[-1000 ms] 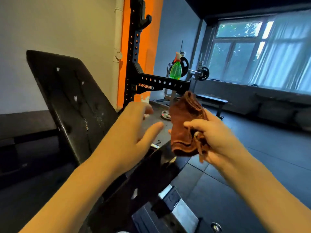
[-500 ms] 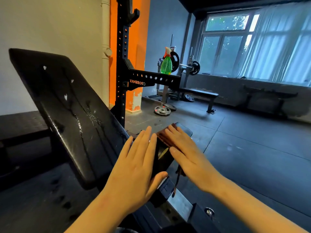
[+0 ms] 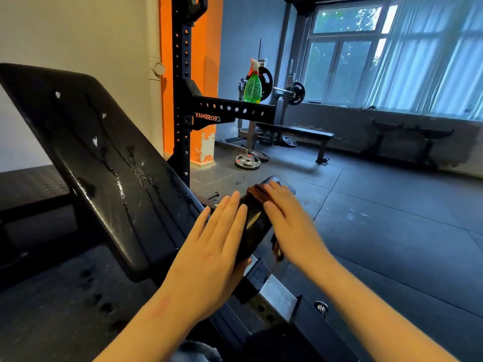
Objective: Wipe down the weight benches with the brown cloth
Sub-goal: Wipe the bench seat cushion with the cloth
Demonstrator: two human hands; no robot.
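A black weight bench fills the left: its tilted back pad (image 3: 104, 163) is wet and scuffed, and its small seat pad (image 3: 254, 220) lies between my hands. My right hand (image 3: 290, 220) lies flat with straight fingers on the brown cloth (image 3: 254, 190), pressing it onto the seat pad's right side; most of the cloth is hidden under the palm, with a corner hanging below. My left hand (image 3: 214, 246) rests flat with straight fingers on the left side of the seat pad, thumb under its near edge.
A black rack upright (image 3: 183, 100) with a side arm carrying a green spray bottle (image 3: 252, 86) stands behind the bench. Weight plates (image 3: 247, 161) lie on the floor. Two flat benches (image 3: 295, 131) (image 3: 413, 130) stand farther back by the window wall. Open rubber floor lies to the right.
A second ago my right hand held the cloth bunched in the air; it has come down and now presses it on the seat pad. My left hand lowered onto the pad too.
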